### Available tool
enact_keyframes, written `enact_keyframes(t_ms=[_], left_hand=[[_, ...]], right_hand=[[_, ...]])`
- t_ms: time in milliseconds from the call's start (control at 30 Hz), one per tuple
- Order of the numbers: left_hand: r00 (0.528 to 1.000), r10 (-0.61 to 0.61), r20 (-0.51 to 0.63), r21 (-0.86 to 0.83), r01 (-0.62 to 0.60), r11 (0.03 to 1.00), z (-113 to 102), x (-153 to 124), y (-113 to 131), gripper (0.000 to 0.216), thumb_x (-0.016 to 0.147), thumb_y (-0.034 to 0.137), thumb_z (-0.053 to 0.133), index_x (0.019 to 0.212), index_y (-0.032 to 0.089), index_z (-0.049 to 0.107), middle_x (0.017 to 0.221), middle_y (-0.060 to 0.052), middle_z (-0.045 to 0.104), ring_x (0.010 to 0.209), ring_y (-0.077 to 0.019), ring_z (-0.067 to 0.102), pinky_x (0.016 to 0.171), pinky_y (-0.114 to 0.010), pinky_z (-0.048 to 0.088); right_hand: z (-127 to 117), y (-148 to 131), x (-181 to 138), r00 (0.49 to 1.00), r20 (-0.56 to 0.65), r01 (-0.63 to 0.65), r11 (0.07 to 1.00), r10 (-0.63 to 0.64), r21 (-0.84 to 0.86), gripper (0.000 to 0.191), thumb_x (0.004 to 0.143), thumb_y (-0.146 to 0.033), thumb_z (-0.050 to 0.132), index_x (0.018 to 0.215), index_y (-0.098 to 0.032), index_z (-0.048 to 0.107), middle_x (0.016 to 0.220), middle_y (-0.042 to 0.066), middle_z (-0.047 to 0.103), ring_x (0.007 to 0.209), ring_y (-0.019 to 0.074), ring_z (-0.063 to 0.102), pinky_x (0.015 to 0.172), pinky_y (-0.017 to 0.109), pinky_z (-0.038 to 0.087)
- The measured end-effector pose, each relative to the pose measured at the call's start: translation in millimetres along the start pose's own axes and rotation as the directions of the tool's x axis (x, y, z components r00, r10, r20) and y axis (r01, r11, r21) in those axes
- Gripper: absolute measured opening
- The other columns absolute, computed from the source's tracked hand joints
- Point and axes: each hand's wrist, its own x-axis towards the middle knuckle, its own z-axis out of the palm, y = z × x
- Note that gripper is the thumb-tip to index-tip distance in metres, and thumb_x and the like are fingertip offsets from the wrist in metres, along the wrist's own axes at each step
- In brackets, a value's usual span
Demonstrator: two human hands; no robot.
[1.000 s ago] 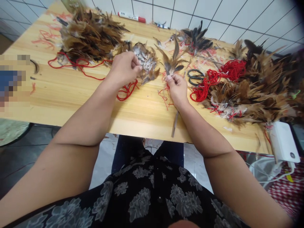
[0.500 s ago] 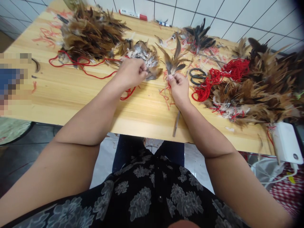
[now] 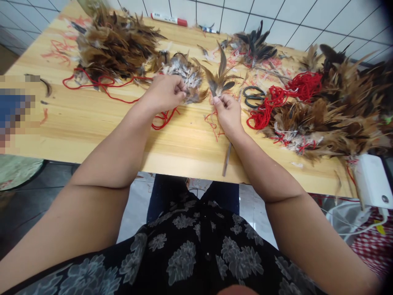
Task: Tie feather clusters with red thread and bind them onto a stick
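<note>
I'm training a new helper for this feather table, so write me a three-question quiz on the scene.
1. Which hand holds the small feather bunch?
2. True or false: the red yarn lies beside the black scissors.
3. Which lies nearest the tiled wall: a) the black scissors, b) the red-capped marker, c) the red yarn?

Key: 1. The right hand. 2. True. 3. b.
</note>
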Motion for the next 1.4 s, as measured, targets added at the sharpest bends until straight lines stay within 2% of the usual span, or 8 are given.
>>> enact_keyframes(t_ms=[200, 333, 467, 567, 800, 1100, 1267, 1400], left_hand=[[0.993, -0.033, 0.116, 0.107, 0.021, 0.994, -13, -1, -2, 0.021, 0.092, 0.004, 0.076, 0.088, 0.023, 0.07, 0.081, -0.002, 0.067, 0.124, -0.0308, 0.067, 0.119, -0.036, 0.044], [0.997, 0.015, 0.079, -0.003, -0.014, 1.0, -18, -3, -5, 0.019, 0.092, 0.005, 0.08, 0.089, 0.021, 0.072, 0.083, -0.003, 0.068, 0.121, -0.0322, 0.066, 0.119, -0.04, 0.044], [0.993, 0.074, -0.09, -0.175, -0.089, 0.981, -4, -1, -6, 0.02, 0.095, 0.007, 0.084, 0.093, 0.023, 0.073, 0.086, 0.0, 0.07, 0.099, -0.0249, 0.062, 0.114, -0.043, 0.048], [0.992, 0.076, -0.099, -0.156, -0.091, 0.984, 14, 4, -4, 0.028, 0.097, 0.0, 0.08, 0.087, 0.024, 0.068, 0.08, 0.002, 0.065, 0.09, -0.0214, 0.058, 0.11, -0.04, 0.051], [0.993, 0.106, -0.042, -0.133, -0.111, 0.985, 30, 19, -21, 0.023, 0.081, 0.004, 0.084, 0.084, 0.024, 0.073, 0.084, -0.005, 0.072, 0.12, -0.0362, 0.074, 0.113, -0.042, 0.051], [0.997, 0.06, 0.038, -0.285, -0.047, 0.957, 29, 17, -24, 0.033, 0.073, -0.003, 0.086, 0.07, 0.024, 0.069, 0.072, -0.002, 0.06, 0.113, -0.0345, 0.07, 0.108, -0.038, 0.049], [0.998, 0.067, 0.019, -0.235, -0.061, 0.97, 35, 16, -22, 0.037, 0.078, -0.007, 0.083, 0.072, 0.025, 0.064, 0.073, -0.002, 0.058, 0.124, -0.0326, 0.063, 0.122, -0.038, 0.041], [0.991, 0.124, -0.049, -0.128, -0.129, 0.983, 37, 19, -21, 0.037, 0.081, 0.001, 0.087, 0.072, 0.026, 0.061, 0.082, -0.004, 0.062, 0.123, -0.0346, 0.064, 0.12, -0.042, 0.043]], right_hand=[[1, -2, 0, 1.0, 0.017, -0.006, 1.0, 0.006, -0.009, 0.049, 0.112, -0.066, 0.068, 0.089, -0.023, 0.07, 0.074, -0.001, 0.048, 0.079, 0.0187, 0.055, 0.086, 0.038, 0.058], [1, -3, -2, 1.0, 0.028, 0.002, 1.0, -0.001, -0.024, 0.049, 0.114, -0.066, 0.066, 0.092, -0.022, 0.072, 0.075, -0.002, 0.052, 0.079, 0.0174, 0.056, 0.087, 0.037, 0.058], [2, -2, -2, 0.999, 0.038, 0.007, 0.999, -0.005, -0.047, 0.049, 0.115, -0.065, 0.064, 0.094, -0.022, 0.073, 0.076, -0.002, 0.054, 0.077, 0.0165, 0.055, 0.088, 0.036, 0.058], [2, 0, -1, 0.999, 0.037, 0.017, 0.999, -0.015, -0.045, 0.048, 0.115, -0.063, 0.065, 0.093, -0.022, 0.073, 0.075, -0.003, 0.052, 0.076, 0.0163, 0.053, 0.088, 0.037, 0.058], [2, 2, 0, 0.999, 0.046, 0.029, 0.999, -0.028, -0.037, 0.047, 0.114, -0.064, 0.067, 0.093, -0.022, 0.073, 0.074, -0.003, 0.051, 0.076, 0.0168, 0.053, 0.086, 0.036, 0.056], [3, 4, 1, 0.998, 0.052, 0.034, 0.998, -0.031, -0.058, 0.044, 0.114, -0.06, 0.069, 0.093, -0.022, 0.074, 0.075, -0.002, 0.051, 0.077, 0.0174, 0.054, 0.088, 0.037, 0.057], [1, 4, 0, 0.998, 0.056, 0.041, 0.998, -0.038, -0.053, 0.044, 0.115, -0.06, 0.068, 0.094, -0.022, 0.075, 0.076, -0.002, 0.054, 0.08, 0.0178, 0.057, 0.092, 0.038, 0.058], [0, 2, -1, 0.998, 0.05, 0.039, 0.997, -0.036, -0.059, 0.044, 0.114, -0.061, 0.068, 0.093, -0.022, 0.074, 0.078, -0.001, 0.058, 0.08, 0.0181, 0.057, 0.09, 0.038, 0.057]])
